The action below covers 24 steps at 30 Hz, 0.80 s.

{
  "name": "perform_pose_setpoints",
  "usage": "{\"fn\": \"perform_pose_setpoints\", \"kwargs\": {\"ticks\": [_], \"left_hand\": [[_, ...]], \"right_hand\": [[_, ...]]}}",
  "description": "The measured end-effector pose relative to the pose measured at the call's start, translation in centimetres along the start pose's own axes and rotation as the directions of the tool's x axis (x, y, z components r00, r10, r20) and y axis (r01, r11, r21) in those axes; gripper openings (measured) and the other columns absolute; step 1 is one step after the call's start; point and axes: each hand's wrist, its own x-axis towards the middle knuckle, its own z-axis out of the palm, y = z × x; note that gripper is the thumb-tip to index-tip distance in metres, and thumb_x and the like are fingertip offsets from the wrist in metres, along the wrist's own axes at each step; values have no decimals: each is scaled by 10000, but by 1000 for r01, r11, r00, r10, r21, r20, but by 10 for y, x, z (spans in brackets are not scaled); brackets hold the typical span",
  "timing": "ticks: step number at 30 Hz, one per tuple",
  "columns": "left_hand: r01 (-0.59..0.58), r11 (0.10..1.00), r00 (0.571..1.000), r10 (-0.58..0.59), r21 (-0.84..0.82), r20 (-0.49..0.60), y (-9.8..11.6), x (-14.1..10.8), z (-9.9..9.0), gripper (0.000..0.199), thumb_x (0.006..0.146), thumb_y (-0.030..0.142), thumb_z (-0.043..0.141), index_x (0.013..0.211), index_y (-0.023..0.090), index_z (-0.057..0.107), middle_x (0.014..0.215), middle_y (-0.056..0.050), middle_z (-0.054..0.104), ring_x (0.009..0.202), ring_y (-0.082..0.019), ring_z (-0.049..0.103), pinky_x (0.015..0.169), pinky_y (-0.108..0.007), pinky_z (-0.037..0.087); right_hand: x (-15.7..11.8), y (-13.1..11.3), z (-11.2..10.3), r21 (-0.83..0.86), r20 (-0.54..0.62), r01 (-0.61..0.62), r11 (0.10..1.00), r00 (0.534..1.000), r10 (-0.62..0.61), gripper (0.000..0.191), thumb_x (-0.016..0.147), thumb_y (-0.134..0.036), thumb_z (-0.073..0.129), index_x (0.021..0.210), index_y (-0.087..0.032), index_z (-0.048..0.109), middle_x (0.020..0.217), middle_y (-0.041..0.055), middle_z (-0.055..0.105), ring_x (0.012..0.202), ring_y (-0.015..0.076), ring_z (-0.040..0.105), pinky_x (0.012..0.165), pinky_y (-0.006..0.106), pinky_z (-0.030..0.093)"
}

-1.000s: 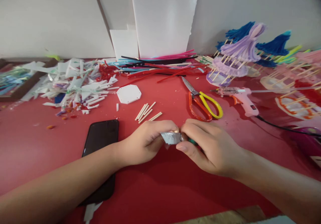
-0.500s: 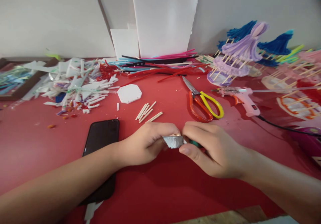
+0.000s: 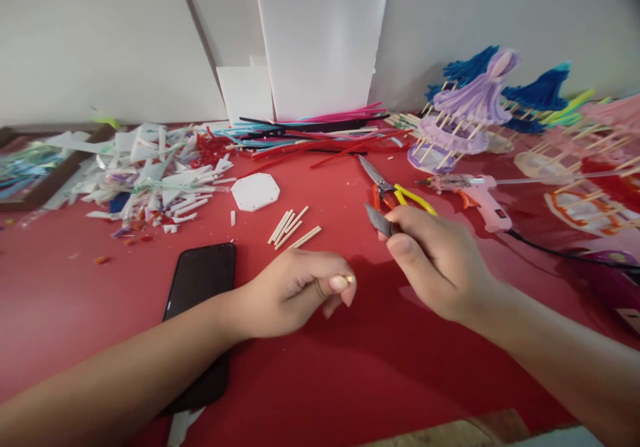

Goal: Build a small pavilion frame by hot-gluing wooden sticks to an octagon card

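My left hand [image 3: 305,290] is closed in a pinch around a short wooden stick [image 3: 351,279]; only the pale tip shows past the thumb. In my right hand [image 3: 435,260] is a knife, its short grey blade [image 3: 380,221] pointing up and left, its handle hidden in the fist. The two hands are apart, above the red table [image 3: 320,393]. Several cut wooden sticks [image 3: 290,227] lie just beyond my left hand. Scissors [image 3: 415,199] with red and yellow handles rest behind the knife, partly covered by my right hand. A white eight-sided plate [image 3: 255,191] lies behind the sticks.
A black phone [image 3: 200,280] lies under my left forearm. Scraps [image 3: 155,173] are heaped at the back left, beside fuzzy coloured stems [image 3: 310,133]. A pink glue gun [image 3: 483,200] with its cord lies at right, near a purple carousel-like model [image 3: 457,117]. White boards [image 3: 323,40] lean at the back.
My right hand has drawn the knife away from my left hand, up and to the right. The blade is now clear of the stick, and the stick's tip shows in my left hand.
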Motion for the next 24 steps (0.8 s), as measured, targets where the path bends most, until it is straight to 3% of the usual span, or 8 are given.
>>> {"fn": "perform_pose_setpoints", "kwargs": {"ticks": [3,7,11,14,18,21,24], "left_hand": [[39,999,999,-39,-5,13,-2,2,-1,236,936,150,371,799,129,561,634,-24,588,604,-95,558,614,-177,440],[73,997,997,-72,-21,33,-2,4,-1,224,932,155,397,787,120,565,662,-21,602,642,-91,564,631,-173,436],[115,993,993,-114,-37,29,-4,3,-1,239,932,191,423,743,126,555,676,-13,598,634,-82,543,621,-176,425],[185,961,981,-191,-205,-11,-5,4,1,165,923,240,466,837,133,557,667,-8,612,620,-87,563,585,-187,424],[240,830,938,-333,-503,-101,-4,8,1,166,857,288,598,875,147,511,606,15,643,547,-84,598,544,-191,430],[210,739,893,-411,-640,-181,-3,10,-1,258,768,316,703,758,150,506,643,-1,686,580,-87,627,573,-193,457],[142,686,870,-430,-714,-240,-3,10,-2,234,738,302,734,775,148,562,663,2,695,611,-87,632,603,-195,472]], "right_hand": [[-3,-3,2,72,24,127,989,991,-129,84,864,-263,541,907,-205,498,686,-33,519,560,88,451,514,215,359],[-10,-3,8,160,111,181,970,974,-200,261,763,-31,551,965,-195,537,740,-25,567,633,83,514,593,202,422],[-11,-1,10,157,85,236,959,964,-251,240,759,-11,537,938,-170,554,813,19,619,738,107,564,680,226,463],[-9,-1,10,96,50,267,959,961,-273,180,790,-37,521,905,-173,541,809,39,628,765,130,577,700,258,470],[-7,-4,10,-10,66,244,970,968,-243,177,801,-42,443,889,-183,502,739,33,609,673,132,562,593,251,447],[-6,-4,10,-59,45,234,970,972,-232,188,802,-42,407,881,-191,489,740,34,609,670,134,565,578,249,439],[-5,-5,10,-76,22,227,971,974,-226,168,829,-59,404,878,-196,489,739,31,613,671,133,563,588,248,437]]}}
